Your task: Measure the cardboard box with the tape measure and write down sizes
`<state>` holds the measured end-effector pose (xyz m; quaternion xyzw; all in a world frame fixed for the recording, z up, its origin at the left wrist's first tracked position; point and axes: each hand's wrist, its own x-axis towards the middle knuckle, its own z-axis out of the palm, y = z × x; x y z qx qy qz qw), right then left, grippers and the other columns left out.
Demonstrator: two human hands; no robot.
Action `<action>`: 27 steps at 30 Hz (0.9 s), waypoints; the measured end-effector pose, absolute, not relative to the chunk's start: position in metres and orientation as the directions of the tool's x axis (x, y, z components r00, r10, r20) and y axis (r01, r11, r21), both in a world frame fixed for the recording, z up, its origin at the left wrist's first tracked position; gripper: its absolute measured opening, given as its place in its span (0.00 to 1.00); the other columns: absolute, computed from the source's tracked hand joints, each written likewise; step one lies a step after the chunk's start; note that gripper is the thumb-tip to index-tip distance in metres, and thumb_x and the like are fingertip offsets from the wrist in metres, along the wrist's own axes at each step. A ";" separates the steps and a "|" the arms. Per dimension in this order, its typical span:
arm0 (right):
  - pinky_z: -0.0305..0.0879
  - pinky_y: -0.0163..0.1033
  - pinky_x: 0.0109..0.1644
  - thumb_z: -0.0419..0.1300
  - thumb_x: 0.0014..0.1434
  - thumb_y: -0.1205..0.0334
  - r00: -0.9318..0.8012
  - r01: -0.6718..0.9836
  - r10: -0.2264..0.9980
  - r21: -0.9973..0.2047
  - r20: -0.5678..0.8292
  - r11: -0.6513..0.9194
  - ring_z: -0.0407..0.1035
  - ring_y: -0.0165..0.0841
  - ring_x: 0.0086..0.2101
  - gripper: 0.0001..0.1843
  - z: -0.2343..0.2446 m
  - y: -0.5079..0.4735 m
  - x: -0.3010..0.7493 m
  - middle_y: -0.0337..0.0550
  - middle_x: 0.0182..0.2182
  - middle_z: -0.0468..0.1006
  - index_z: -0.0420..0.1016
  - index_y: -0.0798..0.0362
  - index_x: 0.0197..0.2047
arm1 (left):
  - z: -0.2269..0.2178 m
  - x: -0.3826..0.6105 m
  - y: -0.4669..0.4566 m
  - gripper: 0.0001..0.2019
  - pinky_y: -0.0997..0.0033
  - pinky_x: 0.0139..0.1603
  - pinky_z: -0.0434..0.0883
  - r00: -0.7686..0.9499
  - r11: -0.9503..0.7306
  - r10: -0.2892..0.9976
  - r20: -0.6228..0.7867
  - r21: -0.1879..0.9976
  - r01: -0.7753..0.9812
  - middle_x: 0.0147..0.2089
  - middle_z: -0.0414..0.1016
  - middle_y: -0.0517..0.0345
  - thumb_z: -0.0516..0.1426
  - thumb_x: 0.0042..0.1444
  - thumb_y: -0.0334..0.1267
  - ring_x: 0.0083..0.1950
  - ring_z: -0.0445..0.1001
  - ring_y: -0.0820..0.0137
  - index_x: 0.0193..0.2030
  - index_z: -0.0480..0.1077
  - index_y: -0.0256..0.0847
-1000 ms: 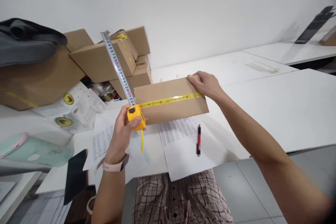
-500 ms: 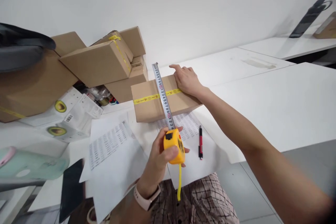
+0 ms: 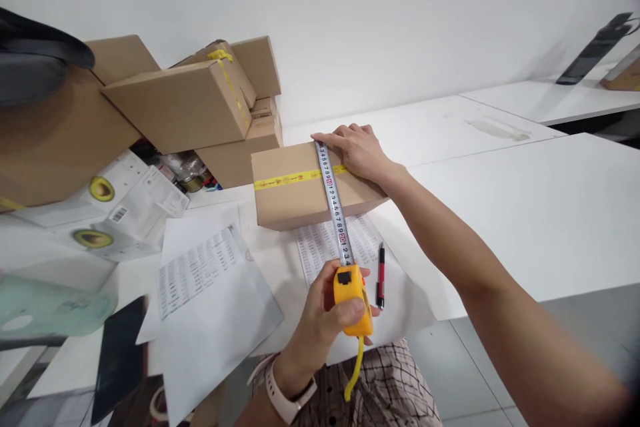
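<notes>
My left hand (image 3: 325, 310) is closed round a yellow tape measure (image 3: 353, 300) held just off the table's near edge. Its steel blade (image 3: 333, 203) runs away from me across the top of a flat cardboard box (image 3: 290, 190) sealed with yellow tape. My right hand (image 3: 353, 150) lies on the box's far right part, fingers pressing the blade's end at the far edge. A red and black pen (image 3: 381, 267) lies on printed sheets (image 3: 325, 247) just right of the tape measure.
Stacked cardboard boxes (image 3: 180, 103) stand at the back left, with white avocado-printed packages (image 3: 115, 207) below them. More printed paper (image 3: 200, 280) covers the near left of the white table (image 3: 525, 213). A dark tablet (image 3: 117, 360) and a mint-green object (image 3: 45, 310) sit at far left.
My left hand carried the tape measure from the box's left end to the near side. The blade now lies across the box, its end pinned by my right hand at the far edge.
</notes>
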<state>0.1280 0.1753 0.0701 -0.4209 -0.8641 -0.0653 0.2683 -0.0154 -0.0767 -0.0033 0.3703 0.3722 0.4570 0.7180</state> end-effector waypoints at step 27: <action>0.55 0.53 0.55 0.41 0.73 0.52 -0.411 0.772 0.695 -0.180 0.590 0.610 0.66 0.47 0.49 0.28 0.065 0.173 0.127 0.52 0.51 0.79 0.66 0.50 0.68 | -0.039 -0.021 -0.104 0.37 0.60 0.46 0.79 0.070 0.082 0.995 -0.069 0.976 -0.202 0.58 0.74 0.45 0.70 0.46 0.45 0.51 0.79 0.55 0.62 0.63 0.46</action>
